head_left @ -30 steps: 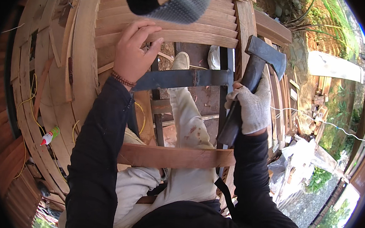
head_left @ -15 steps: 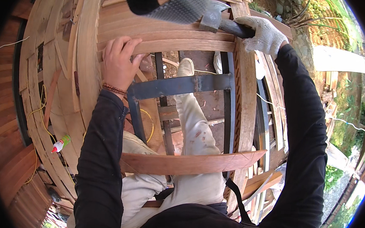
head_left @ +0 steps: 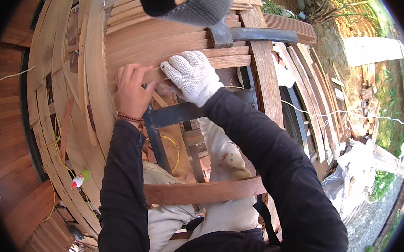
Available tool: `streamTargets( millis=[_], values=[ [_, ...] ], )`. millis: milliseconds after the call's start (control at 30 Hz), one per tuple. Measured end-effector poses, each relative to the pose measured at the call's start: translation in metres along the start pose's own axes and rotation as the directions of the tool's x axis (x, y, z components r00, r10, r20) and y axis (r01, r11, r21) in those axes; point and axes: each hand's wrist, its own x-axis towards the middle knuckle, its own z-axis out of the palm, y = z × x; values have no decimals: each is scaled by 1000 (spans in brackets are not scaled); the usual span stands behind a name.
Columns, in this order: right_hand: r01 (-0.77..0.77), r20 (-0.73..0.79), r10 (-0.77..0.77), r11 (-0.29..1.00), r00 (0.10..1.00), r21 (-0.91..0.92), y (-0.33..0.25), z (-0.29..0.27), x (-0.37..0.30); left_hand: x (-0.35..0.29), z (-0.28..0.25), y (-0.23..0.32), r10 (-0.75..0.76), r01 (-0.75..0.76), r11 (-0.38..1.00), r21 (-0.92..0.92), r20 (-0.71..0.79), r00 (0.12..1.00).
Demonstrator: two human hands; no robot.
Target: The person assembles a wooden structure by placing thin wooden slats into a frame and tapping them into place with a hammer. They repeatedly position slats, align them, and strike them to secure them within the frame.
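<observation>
My bare left hand [head_left: 135, 88], with a beaded bracelet at the wrist, curls its fingers over the near edge of a row of wooden slats. My right hand [head_left: 193, 76], in a white knitted glove, is close beside it, fingers bent onto the nearest wooden slat [head_left: 230, 61]; its thumb and fingertips are partly hidden. Something clear and crumpled, like plastic, shows below the glove. A hatchet [head_left: 264, 35] with a square hammer end lies free across the slats, its handle pointing right over an upright plank. Under both hands runs a dark metal frame [head_left: 179, 115].
A curved reddish board [head_left: 202, 191] lies across my legs. A white and green glue bottle [head_left: 80, 178] with a red tip rests on planks at left, near a yellow cord [head_left: 57, 139]. Loose boards [head_left: 307, 98] and plastic sheeting [head_left: 349, 169] lie at right. A dark strap hangs across the top.
My right hand has let go of the hatchet, leaving it on the slats, and has come left and nearer to join my left hand. The left hand stays at the slat edge.
</observation>
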Motion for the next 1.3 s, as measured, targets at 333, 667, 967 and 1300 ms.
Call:
streamTargets(
  millis=[333, 667, 967, 1300],
  values=[
    [66, 103, -62, 997, 993, -37, 10, 9, 6, -1, -4, 5, -11, 11, 999, -39, 12, 1000],
    [75, 134, -77, 997, 988, 16, 14, 1, 16, 1, -2, 7, -47, 48, 996, -80, 7, 999],
    [108, 185, -107, 994, 977, 5, 20, -2, 22, 6, -1, 2, -16, 15, 998, -64, -5, 1000],
    [-30, 21, 29, 998, 999, 54, -2, 6, 14, 5, -6, 7, -17, 14, 997, -77, -31, 999]
  ],
)
